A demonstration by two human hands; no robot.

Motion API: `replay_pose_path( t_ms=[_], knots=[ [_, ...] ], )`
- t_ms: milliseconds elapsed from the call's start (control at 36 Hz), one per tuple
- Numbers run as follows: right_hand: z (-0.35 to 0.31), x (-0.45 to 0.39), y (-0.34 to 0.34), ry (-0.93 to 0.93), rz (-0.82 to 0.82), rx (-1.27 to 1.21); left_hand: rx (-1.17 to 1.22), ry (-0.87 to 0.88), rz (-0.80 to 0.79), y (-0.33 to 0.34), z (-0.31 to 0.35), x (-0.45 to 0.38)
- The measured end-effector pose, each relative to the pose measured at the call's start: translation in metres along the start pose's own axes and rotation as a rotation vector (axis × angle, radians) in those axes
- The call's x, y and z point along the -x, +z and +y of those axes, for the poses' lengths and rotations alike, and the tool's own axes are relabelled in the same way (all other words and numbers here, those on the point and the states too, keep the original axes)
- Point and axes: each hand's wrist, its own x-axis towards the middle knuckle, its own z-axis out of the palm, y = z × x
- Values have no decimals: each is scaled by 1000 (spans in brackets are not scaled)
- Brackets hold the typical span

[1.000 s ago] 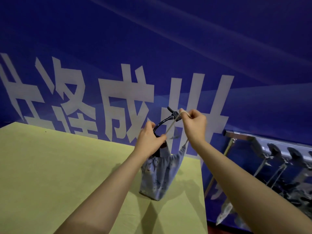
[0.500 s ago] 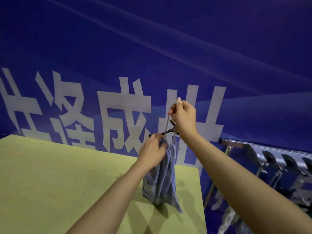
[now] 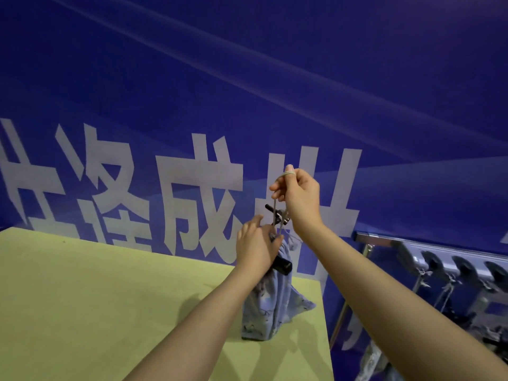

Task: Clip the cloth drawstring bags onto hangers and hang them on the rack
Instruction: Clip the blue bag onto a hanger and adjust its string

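Observation:
A pale blue patterned cloth drawstring bag [image 3: 268, 306] stands with its bottom on the yellow-green table [image 3: 82, 298] near the table's right edge. My left hand [image 3: 257, 248] grips the gathered neck of the bag together with a black clip hanger [image 3: 279, 215], whose clip end [image 3: 283, 266] sticks out below the hand. Above it, my right hand [image 3: 298, 193] pinches the light drawstring [image 3: 288, 174], looped over a raised finger and pulled taut upward.
A metal rack rail [image 3: 384, 239] runs off to the right, below table height, with several black hangers [image 3: 464, 270] and bags hung on it. A blue banner with large white characters [image 3: 198, 193] forms the wall behind the table.
The bag has come down until its bottom rests on the table. My right hand still holds the drawstring up; the hanger's clip end now shows below my left hand.

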Motion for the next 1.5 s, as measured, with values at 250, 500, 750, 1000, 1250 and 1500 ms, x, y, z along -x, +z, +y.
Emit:
replay_pose_path(
  t_ms=[250,500,750,1000,1250,1500],
  knots=[
    [-14,-1,-16,-23,128,-54,-132,-40,-161,5,12,-2],
    [-27,-1,-33,-116,156,68,-158,78,-184,1,31,-1],
    [-39,9,-73,-148,261,109,79,168,-243,10,76,1],
    [-53,11,-143,-168,373,149,122,309,-214,29,145,9],
    [-28,22,-245,-129,489,290,314,483,-211,80,216,23],
    [21,55,-364,11,517,442,437,358,-507,164,288,48]
  ],
)
